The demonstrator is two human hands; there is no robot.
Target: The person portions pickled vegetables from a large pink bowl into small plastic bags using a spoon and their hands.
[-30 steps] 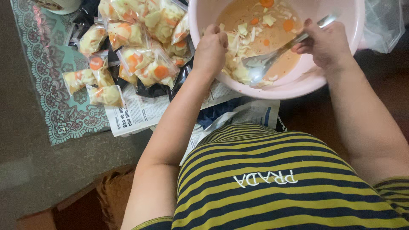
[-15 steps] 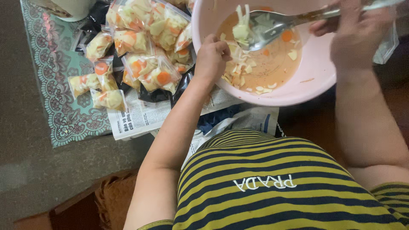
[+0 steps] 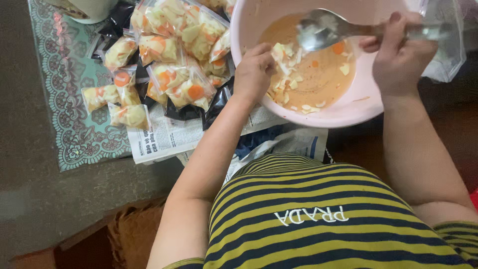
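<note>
Newspaper (image 3: 164, 137) underlies the pink bowl (image 3: 348, 112); left hand (image 3: 254, 72) grips its rim, right hand (image 3: 401, 57) lifts a spoon (image 3: 323, 30).

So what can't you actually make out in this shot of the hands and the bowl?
- Bowl, head view: far rim cut off by the top edge.
- Spoon: motion blur hides what is in its scoop; the handle is covered by the right hand.
- Left hand: fingertips curl over the rim, so what they touch is hidden.
- Bags: the upper ones run off the top edge.
</note>
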